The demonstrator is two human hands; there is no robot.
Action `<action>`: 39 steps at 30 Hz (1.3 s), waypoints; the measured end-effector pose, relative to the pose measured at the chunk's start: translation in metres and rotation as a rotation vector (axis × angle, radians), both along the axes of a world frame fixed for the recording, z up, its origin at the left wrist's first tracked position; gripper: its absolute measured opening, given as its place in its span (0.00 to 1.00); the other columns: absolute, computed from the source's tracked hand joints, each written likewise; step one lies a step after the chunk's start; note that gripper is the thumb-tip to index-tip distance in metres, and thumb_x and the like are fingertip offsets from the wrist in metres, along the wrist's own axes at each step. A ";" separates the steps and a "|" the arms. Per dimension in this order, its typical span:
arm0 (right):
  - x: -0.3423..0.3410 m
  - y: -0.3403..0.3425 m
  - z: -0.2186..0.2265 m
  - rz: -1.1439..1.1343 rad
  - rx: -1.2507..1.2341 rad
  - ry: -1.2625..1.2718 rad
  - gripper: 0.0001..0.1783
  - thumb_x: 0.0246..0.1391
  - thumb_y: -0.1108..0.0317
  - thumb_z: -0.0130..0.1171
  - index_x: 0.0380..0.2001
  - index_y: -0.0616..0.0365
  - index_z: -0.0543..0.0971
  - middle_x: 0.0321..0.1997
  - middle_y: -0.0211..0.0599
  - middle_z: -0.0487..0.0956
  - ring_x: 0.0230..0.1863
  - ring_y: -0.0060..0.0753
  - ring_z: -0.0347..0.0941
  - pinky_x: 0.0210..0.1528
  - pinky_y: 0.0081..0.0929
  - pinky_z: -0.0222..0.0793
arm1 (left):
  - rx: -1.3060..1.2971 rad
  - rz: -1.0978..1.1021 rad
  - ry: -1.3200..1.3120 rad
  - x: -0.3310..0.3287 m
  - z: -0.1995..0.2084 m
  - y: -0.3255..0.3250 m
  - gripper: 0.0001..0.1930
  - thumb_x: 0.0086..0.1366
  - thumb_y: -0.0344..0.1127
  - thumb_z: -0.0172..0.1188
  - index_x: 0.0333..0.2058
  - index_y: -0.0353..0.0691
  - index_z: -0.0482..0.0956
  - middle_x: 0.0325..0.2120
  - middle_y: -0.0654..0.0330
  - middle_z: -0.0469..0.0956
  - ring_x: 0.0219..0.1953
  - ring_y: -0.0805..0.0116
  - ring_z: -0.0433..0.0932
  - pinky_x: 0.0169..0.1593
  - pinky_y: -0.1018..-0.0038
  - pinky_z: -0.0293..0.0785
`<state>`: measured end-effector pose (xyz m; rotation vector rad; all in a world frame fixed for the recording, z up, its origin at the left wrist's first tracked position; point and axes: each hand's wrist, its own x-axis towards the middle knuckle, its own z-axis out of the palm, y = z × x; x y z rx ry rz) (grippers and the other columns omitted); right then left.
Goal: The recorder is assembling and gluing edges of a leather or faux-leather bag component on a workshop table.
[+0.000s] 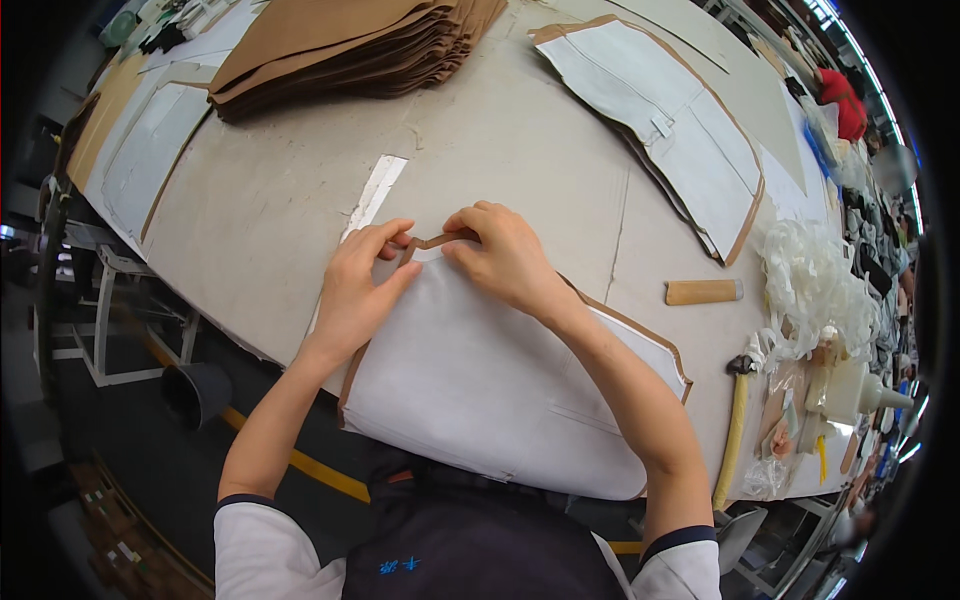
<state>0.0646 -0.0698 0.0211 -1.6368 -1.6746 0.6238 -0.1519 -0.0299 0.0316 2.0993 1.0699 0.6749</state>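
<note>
- The white panel [480, 370] lies on the surface [260, 190] in front of the person, its near end reaching over the edge toward the dark apron [480, 545], which probably brings the far rim within comfortable reach.
- The left hand [360, 285] is closed in a pinch at the panel's far corner, thumb on the near side, seemingly to steady the brown border [350, 385] there.
- The right hand [505, 255] grips that same border just beside it, thumb and fingertips together; working so close, the two probably keep that short length in control.
- A white strip [380, 188] lies just beyond the left hand.
- Another brown-edged panel [660, 115] and a stack of brown pieces [340, 60] sit farther off, leaving elbow room, I'd judge.
- At the right, a flat brown tool [703, 291] and a squeeze bottle [845, 390] lie perhaps handy for that arm.
</note>
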 end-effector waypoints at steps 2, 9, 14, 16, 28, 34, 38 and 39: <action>-0.002 0.016 0.006 0.139 -0.200 0.011 0.08 0.56 0.72 0.63 0.38 0.63 0.85 0.38 0.41 0.81 0.48 0.44 0.75 0.50 0.40 0.73 | -0.080 0.006 -0.048 0.001 -0.002 0.007 0.23 0.63 0.28 0.69 0.58 0.38 0.79 0.46 0.58 0.83 0.43 0.65 0.79 0.50 0.68 0.76; -0.004 0.026 0.006 0.228 -0.161 -0.088 0.06 0.52 0.75 0.62 0.31 0.57 0.87 0.37 0.39 0.83 0.46 0.46 0.74 0.51 0.39 0.67 | 0.587 -0.139 0.040 -0.007 -0.018 0.001 0.11 0.59 0.24 0.69 0.41 0.35 0.84 0.40 0.60 0.82 0.41 0.64 0.81 0.42 0.67 0.77; -0.005 0.018 0.007 0.226 -0.086 -0.064 0.05 0.54 0.77 0.66 0.34 0.56 0.86 0.38 0.33 0.80 0.45 0.40 0.70 0.53 0.36 0.67 | 0.744 -0.224 0.150 -0.014 -0.021 -0.008 0.16 0.54 0.25 0.72 0.43 0.34 0.85 0.44 0.58 0.83 0.45 0.61 0.80 0.43 0.66 0.78; -0.003 0.018 0.007 0.229 -0.102 -0.050 0.05 0.54 0.77 0.66 0.34 0.56 0.86 0.38 0.31 0.80 0.45 0.38 0.70 0.54 0.35 0.66 | 0.741 -0.185 0.176 -0.010 -0.017 -0.009 0.19 0.54 0.28 0.73 0.46 0.33 0.85 0.47 0.59 0.83 0.47 0.61 0.80 0.47 0.66 0.76; 0.007 0.019 -0.001 0.324 -0.020 -0.015 0.09 0.54 0.75 0.71 0.38 0.52 0.90 0.40 0.25 0.80 0.45 0.34 0.69 0.55 0.33 0.65 | 0.735 -0.155 0.255 -0.009 -0.020 -0.009 0.22 0.54 0.31 0.73 0.48 0.34 0.85 0.50 0.60 0.81 0.49 0.61 0.78 0.55 0.59 0.67; 0.022 0.023 -0.009 0.485 0.146 -0.048 0.13 0.54 0.74 0.70 0.43 0.52 0.90 0.43 0.28 0.80 0.48 0.36 0.70 0.54 0.35 0.66 | 0.634 -0.149 0.226 -0.009 -0.023 -0.006 0.23 0.55 0.25 0.69 0.52 0.35 0.82 0.51 0.60 0.80 0.50 0.59 0.77 0.56 0.56 0.67; 0.032 0.026 -0.008 0.643 0.249 -0.176 0.20 0.52 0.75 0.70 0.50 0.52 0.88 0.47 0.32 0.79 0.50 0.38 0.71 0.54 0.37 0.69 | 0.594 -0.164 0.209 -0.005 -0.017 0.000 0.25 0.53 0.22 0.66 0.53 0.36 0.82 0.49 0.59 0.78 0.50 0.57 0.76 0.57 0.55 0.67; 0.034 0.028 -0.008 0.641 0.246 -0.174 0.20 0.52 0.75 0.70 0.50 0.52 0.88 0.47 0.32 0.79 0.50 0.38 0.71 0.54 0.37 0.69 | 0.563 -0.192 0.219 -0.004 -0.014 0.002 0.25 0.52 0.22 0.65 0.52 0.36 0.82 0.48 0.58 0.77 0.49 0.57 0.76 0.57 0.55 0.67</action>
